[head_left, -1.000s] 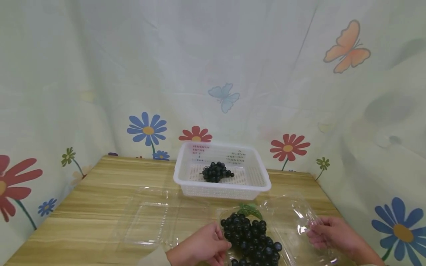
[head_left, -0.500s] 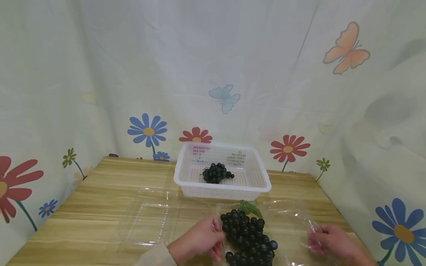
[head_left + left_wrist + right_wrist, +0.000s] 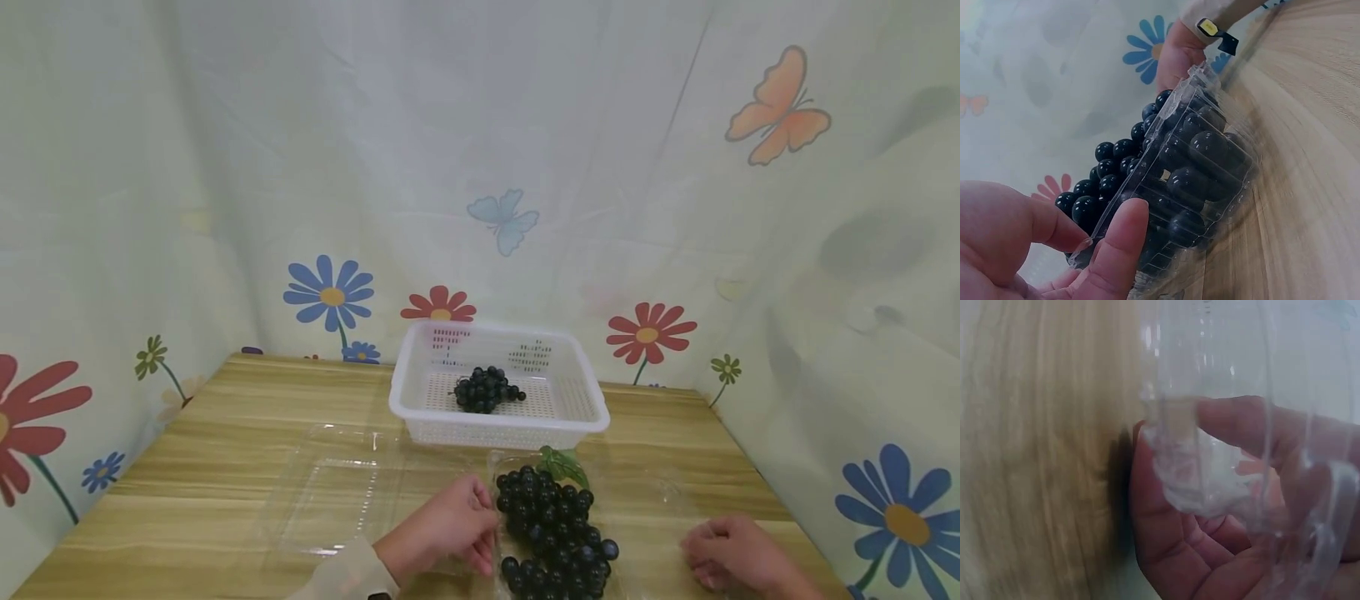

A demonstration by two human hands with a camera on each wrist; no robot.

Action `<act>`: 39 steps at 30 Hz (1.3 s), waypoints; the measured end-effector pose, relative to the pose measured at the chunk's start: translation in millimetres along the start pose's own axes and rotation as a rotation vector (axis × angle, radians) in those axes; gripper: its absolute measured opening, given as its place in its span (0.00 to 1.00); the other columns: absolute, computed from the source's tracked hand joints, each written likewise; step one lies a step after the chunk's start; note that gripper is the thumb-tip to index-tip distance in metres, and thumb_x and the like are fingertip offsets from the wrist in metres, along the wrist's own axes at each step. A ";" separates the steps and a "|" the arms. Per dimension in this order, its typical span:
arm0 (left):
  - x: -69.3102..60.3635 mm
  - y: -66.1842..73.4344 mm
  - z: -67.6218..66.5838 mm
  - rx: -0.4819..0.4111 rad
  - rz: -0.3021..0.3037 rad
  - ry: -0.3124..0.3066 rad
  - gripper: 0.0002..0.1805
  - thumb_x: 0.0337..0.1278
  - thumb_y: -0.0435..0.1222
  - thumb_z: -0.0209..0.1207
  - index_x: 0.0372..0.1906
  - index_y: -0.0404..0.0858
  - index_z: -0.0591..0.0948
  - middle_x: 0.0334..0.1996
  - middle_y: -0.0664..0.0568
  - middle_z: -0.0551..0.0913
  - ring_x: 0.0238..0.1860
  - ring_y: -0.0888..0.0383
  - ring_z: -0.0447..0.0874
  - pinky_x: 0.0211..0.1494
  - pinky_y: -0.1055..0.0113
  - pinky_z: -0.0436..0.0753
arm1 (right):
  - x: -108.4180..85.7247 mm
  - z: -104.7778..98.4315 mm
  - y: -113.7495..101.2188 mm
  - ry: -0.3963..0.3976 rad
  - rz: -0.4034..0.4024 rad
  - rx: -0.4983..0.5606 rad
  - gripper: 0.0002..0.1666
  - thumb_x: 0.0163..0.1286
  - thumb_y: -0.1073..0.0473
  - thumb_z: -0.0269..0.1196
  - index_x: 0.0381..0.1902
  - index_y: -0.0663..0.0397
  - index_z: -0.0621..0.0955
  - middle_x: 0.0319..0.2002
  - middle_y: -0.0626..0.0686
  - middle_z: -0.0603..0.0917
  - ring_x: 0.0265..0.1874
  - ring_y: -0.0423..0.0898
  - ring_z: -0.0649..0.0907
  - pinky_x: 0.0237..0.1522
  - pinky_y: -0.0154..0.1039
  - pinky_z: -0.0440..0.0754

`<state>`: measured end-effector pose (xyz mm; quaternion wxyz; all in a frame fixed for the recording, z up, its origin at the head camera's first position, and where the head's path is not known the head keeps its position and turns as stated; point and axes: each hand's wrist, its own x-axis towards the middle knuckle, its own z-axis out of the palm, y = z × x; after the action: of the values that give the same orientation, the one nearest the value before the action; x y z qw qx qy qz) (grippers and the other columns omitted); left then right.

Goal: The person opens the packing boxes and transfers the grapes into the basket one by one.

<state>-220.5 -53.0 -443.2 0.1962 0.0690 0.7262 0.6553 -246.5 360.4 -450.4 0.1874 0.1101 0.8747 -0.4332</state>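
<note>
A large bunch of black grapes [image 3: 547,533], with a green leaf [image 3: 561,467] at its far end, lies in a clear plastic container [image 3: 1172,103]. My left hand [image 3: 453,525] pinches the container's left rim between thumb and fingers, as the left wrist view shows. On the other side, the container's clear lid [image 3: 1191,487] is folded out to the right, low over the table. My right hand [image 3: 731,554] holds the lid's outer edge, its thumb and fingers curled about the plastic. The near end of the grapes is cut off in the head view.
At the back of the wooden table [image 3: 225,433] stands a white perforated basket [image 3: 495,429] with a smaller bunch of dark grapes [image 3: 483,390] in it. Another clear plastic container [image 3: 330,500] lies opened out at the left. A flower-printed curtain [image 3: 375,167] surrounds the table.
The lid has come down flatter on the right, with my right hand lowered alongside it. The grapes and container have shifted slightly left. My left hand has kept its pinch on the rim.
</note>
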 end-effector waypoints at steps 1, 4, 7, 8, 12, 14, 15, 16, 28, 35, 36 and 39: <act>-0.1 0.4 -0.1 -0.003 -0.002 -0.003 0.09 0.67 0.28 0.56 0.42 0.33 0.67 0.21 0.45 0.79 0.14 0.56 0.78 0.20 0.65 0.86 | -0.6 1.4 -0.1 0.005 -0.007 -0.006 0.11 0.71 0.60 0.65 0.43 0.65 0.85 0.33 0.53 0.87 0.31 0.45 0.85 0.37 0.41 0.88; 0.1 1.0 -0.4 -0.011 -0.007 -0.005 0.09 0.67 0.27 0.56 0.43 0.33 0.67 0.21 0.44 0.79 0.14 0.56 0.78 0.20 0.65 0.86 | -2.8 3.8 -0.2 0.012 -0.030 -0.017 0.12 0.68 0.58 0.69 0.39 0.64 0.84 0.29 0.52 0.86 0.27 0.44 0.84 0.33 0.40 0.87; 2.5 0.5 -1.6 -0.009 0.007 -0.004 0.09 0.66 0.27 0.56 0.44 0.32 0.67 0.21 0.44 0.78 0.14 0.56 0.78 0.21 0.64 0.86 | -4.2 3.9 0.1 -0.009 -0.068 -0.046 0.14 0.67 0.55 0.71 0.35 0.62 0.83 0.25 0.51 0.85 0.24 0.43 0.82 0.29 0.38 0.84; 3.2 0.5 -1.9 -0.009 0.011 -0.002 0.09 0.66 0.26 0.56 0.45 0.31 0.67 0.20 0.44 0.78 0.15 0.55 0.78 0.21 0.63 0.87 | -4.2 4.8 -0.8 0.005 -0.064 -0.070 0.15 0.66 0.53 0.71 0.34 0.61 0.83 0.24 0.51 0.84 0.24 0.43 0.81 0.29 0.38 0.83; 6.8 -0.8 -1.8 0.001 0.027 0.012 0.10 0.65 0.24 0.55 0.45 0.30 0.67 0.19 0.44 0.78 0.14 0.55 0.78 0.21 0.62 0.87 | -3.3 7.0 -7.4 0.053 0.023 -0.183 0.21 0.62 0.44 0.73 0.32 0.58 0.83 0.24 0.51 0.83 0.24 0.44 0.80 0.29 0.37 0.79; 7.4 -0.8 -0.9 -0.002 0.024 0.016 0.10 0.64 0.24 0.55 0.45 0.30 0.67 0.19 0.44 0.78 0.14 0.55 0.78 0.21 0.62 0.87 | -2.6 7.7 -10.9 0.077 0.081 -0.238 0.26 0.59 0.39 0.74 0.33 0.57 0.83 0.25 0.52 0.83 0.26 0.45 0.80 0.30 0.38 0.78; 7.9 -1.1 -0.6 0.000 0.025 0.019 0.10 0.64 0.24 0.55 0.45 0.30 0.67 0.19 0.44 0.77 0.14 0.55 0.78 0.21 0.62 0.87 | -2.6 7.3 -12.2 0.076 0.099 -0.257 0.28 0.58 0.37 0.74 0.33 0.57 0.83 0.25 0.52 0.83 0.26 0.45 0.80 0.30 0.38 0.78; 8.1 -1.2 -0.4 -0.001 0.025 0.021 0.10 0.65 0.24 0.55 0.45 0.30 0.66 0.19 0.44 0.77 0.14 0.55 0.78 0.21 0.61 0.87 | -2.5 6.9 -12.6 0.078 0.108 -0.268 0.29 0.57 0.36 0.74 0.33 0.57 0.83 0.25 0.52 0.83 0.26 0.46 0.80 0.30 0.38 0.77; 7.4 0.3 3.8 0.024 0.011 0.002 0.12 0.67 0.25 0.55 0.46 0.30 0.63 0.19 0.44 0.78 0.12 0.55 0.77 0.20 0.60 0.87 | -0.4 9.2 -17.7 0.131 0.121 -0.416 0.32 0.54 0.35 0.76 0.34 0.58 0.81 0.28 0.53 0.81 0.29 0.46 0.79 0.30 0.37 0.76; 10.6 -0.3 2.4 0.016 0.014 0.020 0.12 0.68 0.27 0.55 0.47 0.30 0.64 0.18 0.44 0.77 0.12 0.55 0.77 0.21 0.60 0.88 | -0.2 11.3 -23.4 0.144 0.076 -0.497 0.43 0.51 0.31 0.76 0.40 0.67 0.83 0.30 0.54 0.82 0.31 0.48 0.80 0.32 0.40 0.79; 11.2 -0.8 2.1 0.011 0.015 0.018 0.12 0.68 0.26 0.55 0.47 0.30 0.64 0.18 0.44 0.77 0.12 0.55 0.77 0.21 0.59 0.88 | -0.6 11.5 -24.0 0.141 0.067 -0.509 0.42 0.52 0.31 0.76 0.40 0.67 0.83 0.30 0.54 0.81 0.30 0.47 0.79 0.31 0.40 0.79; 13.0 -1.7 0.9 0.005 0.016 0.009 0.13 0.67 0.26 0.56 0.47 0.31 0.64 0.20 0.42 0.78 0.12 0.55 0.77 0.21 0.59 0.88 | -2.0 11.7 -25.5 0.137 0.045 -0.531 0.39 0.53 0.32 0.76 0.36 0.66 0.82 0.29 0.53 0.80 0.29 0.47 0.78 0.31 0.40 0.78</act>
<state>-231.8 -47.8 -447.5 0.1875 0.0722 0.7282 0.6552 -251.0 335.8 -437.8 0.1598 0.1055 0.9656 -0.1762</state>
